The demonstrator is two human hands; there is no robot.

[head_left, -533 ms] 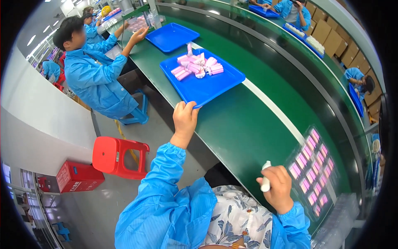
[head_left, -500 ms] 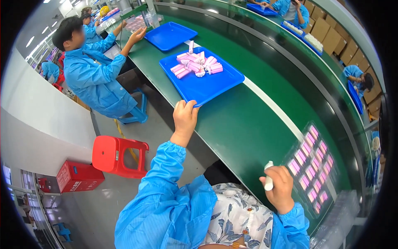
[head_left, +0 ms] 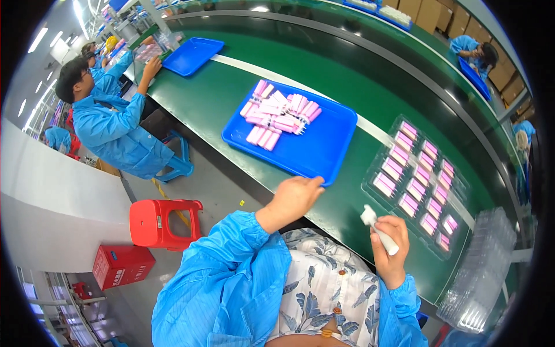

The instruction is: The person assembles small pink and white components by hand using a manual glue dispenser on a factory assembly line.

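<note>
Blue tray (head_left: 324,156) is now drawn closer, edge pinched by left hand (head_left: 293,198). White tube (head_left: 378,229), light, rigid, slick, is gripped mid-body by right hand (head_left: 390,247).

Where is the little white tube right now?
The white tube is held in the right hand, low on the right, just in front of the clear tray of pink pieces.
</note>
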